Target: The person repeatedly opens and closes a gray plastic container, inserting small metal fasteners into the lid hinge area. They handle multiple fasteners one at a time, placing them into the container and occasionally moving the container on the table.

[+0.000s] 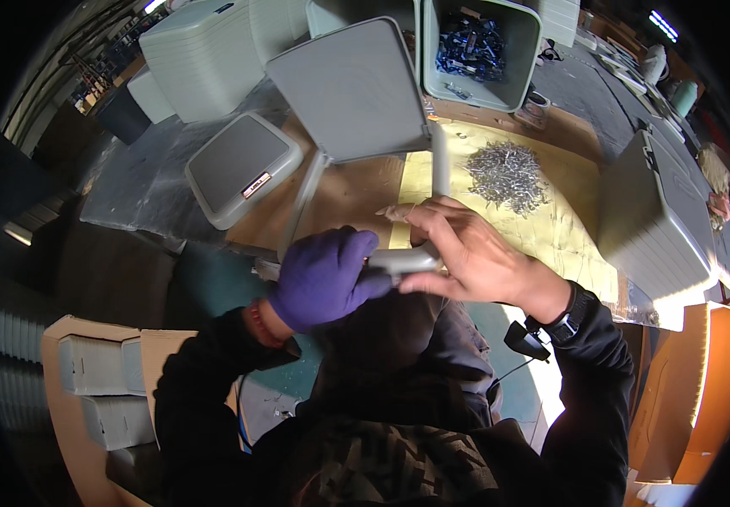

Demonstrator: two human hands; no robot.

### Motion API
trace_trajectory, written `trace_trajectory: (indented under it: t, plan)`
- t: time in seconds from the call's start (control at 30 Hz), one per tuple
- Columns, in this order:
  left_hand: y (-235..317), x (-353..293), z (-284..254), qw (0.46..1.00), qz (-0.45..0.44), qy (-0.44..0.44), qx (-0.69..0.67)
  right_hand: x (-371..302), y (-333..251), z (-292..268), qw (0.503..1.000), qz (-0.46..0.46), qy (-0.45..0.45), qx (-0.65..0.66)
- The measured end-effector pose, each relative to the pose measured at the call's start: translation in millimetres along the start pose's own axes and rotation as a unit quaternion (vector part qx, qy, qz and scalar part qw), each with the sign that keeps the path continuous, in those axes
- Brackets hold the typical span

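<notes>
A grey plastic lid frame (403, 260) stands in front of me, its near bar between my hands. Its flat grey flap (352, 93) is swung up and leans away at the far end. My left hand (323, 277), in a purple glove, is closed round the left part of the near bar. My right hand (471, 253), bare but for a pale wrap on one fingertip, grips the same bar from the right, thumb underneath. Whatever small piece may lie between the fingers is hidden. A closed grey lid (242, 169) rests on the table to the left.
Beyond my right hand, a pile of small metal pins (509, 176) lies on yellow paper (563, 220). A grey-green bin (483, 95) of blue-black parts stands behind it. Stacked grey lids (656, 220) stand at right, stacked bins (204, 63) at back left. An open carton (86, 338) sits lower left.
</notes>
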State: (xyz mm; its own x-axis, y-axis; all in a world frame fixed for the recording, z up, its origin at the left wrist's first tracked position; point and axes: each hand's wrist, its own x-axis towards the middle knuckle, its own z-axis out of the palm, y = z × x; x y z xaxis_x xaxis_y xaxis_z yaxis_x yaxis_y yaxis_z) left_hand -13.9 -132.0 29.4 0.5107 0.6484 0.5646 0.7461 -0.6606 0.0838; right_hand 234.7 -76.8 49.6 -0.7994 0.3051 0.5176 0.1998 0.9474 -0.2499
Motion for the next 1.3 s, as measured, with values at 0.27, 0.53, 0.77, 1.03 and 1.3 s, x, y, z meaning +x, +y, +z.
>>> trace_trajectory:
  t: [0.27, 0.53, 0.77, 1.03, 1.3]
  plan:
    - [-17.5, 25.1, -54.8, 0.99, 0.064, 0.103, 0.073, 39.1, -24.6, 31.4, 0.922, 0.085, 0.267, 0.266]
    - [-5.2, 7.6, -34.4, 0.99, -0.024, -0.112, -0.082, 8.8, -10.0, 16.1, 0.968, 0.058, 0.132, 0.208]
    - [-35.1, 131.3, -44.9, 0.936, 0.165, 0.212, 0.228, -33.1, 15.5, 21.4, 0.965, 0.206, 0.092, 0.134]
    - [-1.5, 60.6, -25.2, 0.988, -0.049, -0.126, 0.076, -61.0, 23.5, 24.2, 0.758, 0.333, 0.285, 0.483]
    - [7.9, -8.5, 14.8, 0.99, -0.114, 0.024, 0.08, -66.8, 20.5, 37.2, 0.755, 0.367, 0.255, 0.479]
